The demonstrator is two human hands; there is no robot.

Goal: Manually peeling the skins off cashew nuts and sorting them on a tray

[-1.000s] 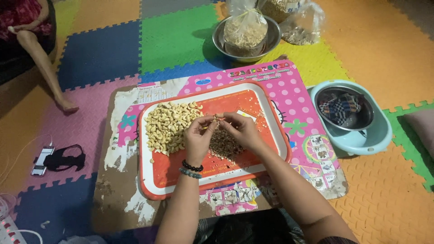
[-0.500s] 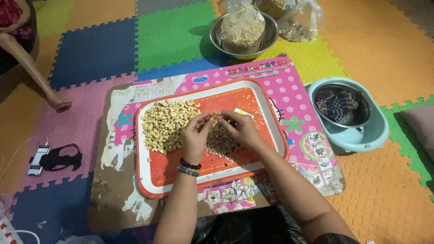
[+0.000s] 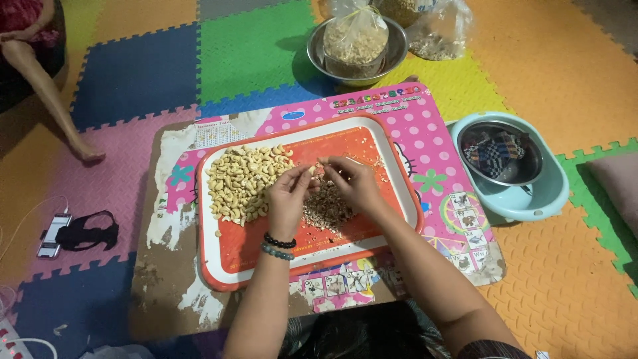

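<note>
An orange tray with a white rim [image 3: 219,266] lies on a worn pink dotted board [image 3: 438,143]. A heap of pale peeled cashew nuts [image 3: 239,183] covers the tray's left part. A pile of brown skins and bits [image 3: 327,206] lies in the middle. My left hand [image 3: 289,196], with bead bracelets at the wrist, and my right hand [image 3: 352,181] meet over the brown pile. Their fingertips pinch a small nut [image 3: 314,170] between them.
A metal bowl holding a bag of nuts [image 3: 355,43] stands beyond the board, with more bags [image 3: 435,30] beside it. A light blue basin with a metal bowl inside [image 3: 508,166] sits at the right. Another person's leg [image 3: 50,93] is at the far left. A phone and black strap [image 3: 73,233] lie on the mats.
My hands stay over the brown pile, the fingers working the small nut. The view has shifted slightly; the tray and bowls have not moved.
</note>
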